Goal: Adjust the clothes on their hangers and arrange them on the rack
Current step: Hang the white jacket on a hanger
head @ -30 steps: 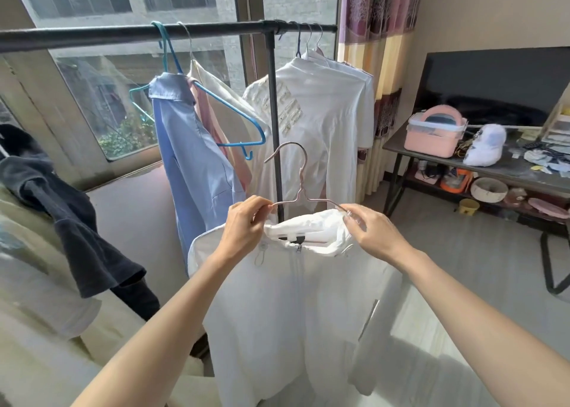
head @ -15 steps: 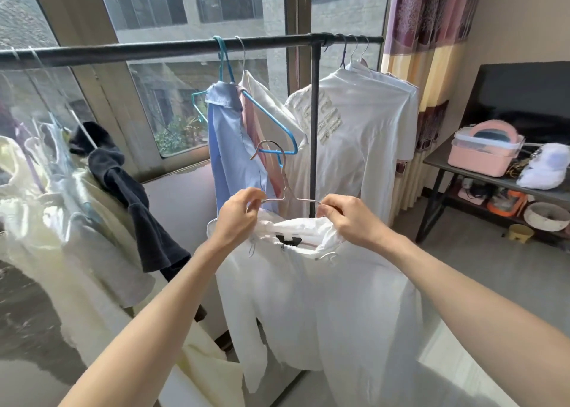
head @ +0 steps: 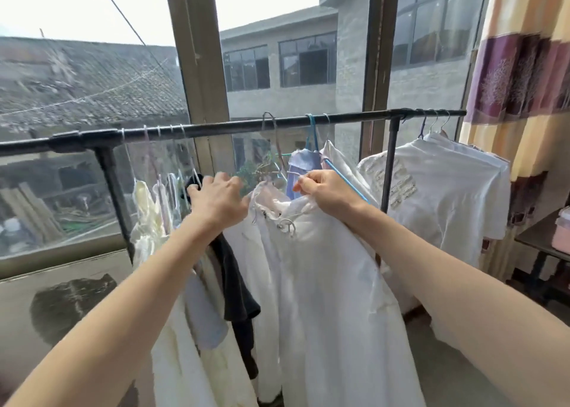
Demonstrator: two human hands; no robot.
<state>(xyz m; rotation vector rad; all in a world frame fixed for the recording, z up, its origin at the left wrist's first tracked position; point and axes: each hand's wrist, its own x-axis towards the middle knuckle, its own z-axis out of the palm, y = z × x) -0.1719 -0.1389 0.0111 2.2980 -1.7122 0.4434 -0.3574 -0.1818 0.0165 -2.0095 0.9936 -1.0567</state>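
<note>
A: Window glass and a grey building sit behind the rail [head: 277,125], which runs across the view on black posts. Where is the garment?

B: White shirt [head: 324,283] hangs mid-rail, between the dark garment [head: 237,283] on its left and the blue shirt [head: 303,166] behind it. Its hanger [head: 273,147] is hooked over the rail, as far as blur allows.

A: Hand state?

B: Right hand [head: 328,190] has its fingers curled, pinching the white shirt at the shoulder by the collar. Left hand [head: 216,201] is loosely spread at the other shoulder, against the dark garment; whether it holds cloth, I cannot tell.

A: Handling properties?

B: Judgement only: the fabric is thin, soft and light, and drapes with no stiffness. It will likely slide on a thin wire hanger. Take hold at the shoulder seams or the hanger itself, not the hem. Avoid tugging near the metal ring [head: 287,224] at the neck.
</note>
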